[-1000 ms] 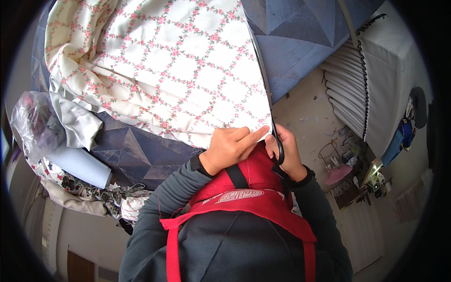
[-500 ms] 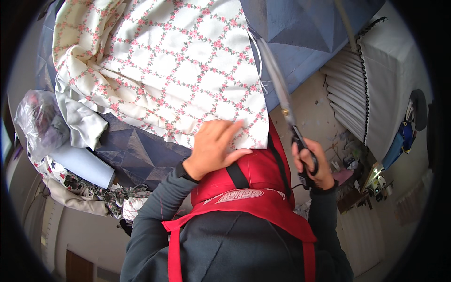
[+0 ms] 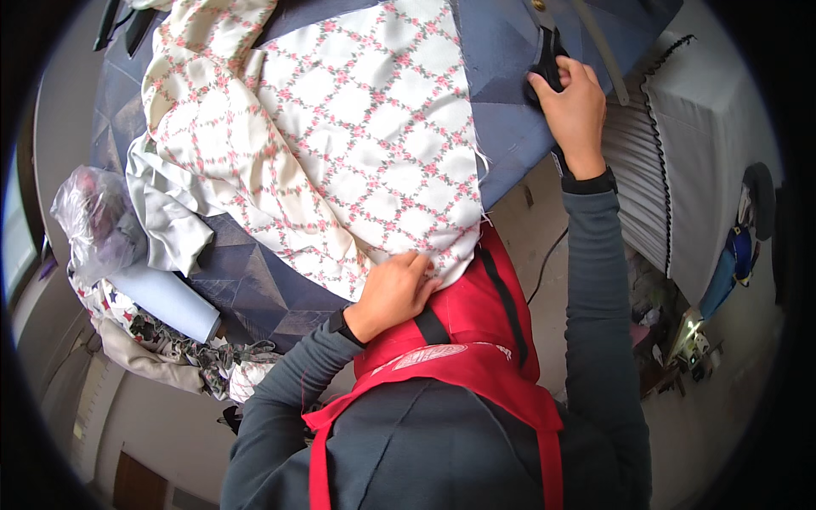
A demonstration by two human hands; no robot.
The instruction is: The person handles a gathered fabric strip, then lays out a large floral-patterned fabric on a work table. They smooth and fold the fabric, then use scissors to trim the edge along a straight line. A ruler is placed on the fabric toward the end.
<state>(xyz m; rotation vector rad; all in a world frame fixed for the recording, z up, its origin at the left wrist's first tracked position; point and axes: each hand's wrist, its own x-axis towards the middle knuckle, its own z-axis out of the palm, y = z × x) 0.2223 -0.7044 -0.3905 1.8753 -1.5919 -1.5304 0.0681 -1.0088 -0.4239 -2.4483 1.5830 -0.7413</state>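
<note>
"What changed?"
"The scissors moved far right, so cutting seems paused. The right hand has its fingers round them."
"The left hand?"
"On the cloth's near edge, by the counter (can't tell if its fingers pinch). Folds left, near a bag, might block."

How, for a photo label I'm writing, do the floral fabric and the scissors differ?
The floral fabric is white with a pink-flowered lattice; the scissors have plain black handles. The fabric spreads wide, bunched at its left; the scissors are far smaller. The left hand touches the fabric; the right hand grips the scissors. Both are in contact with a hand.
</note>
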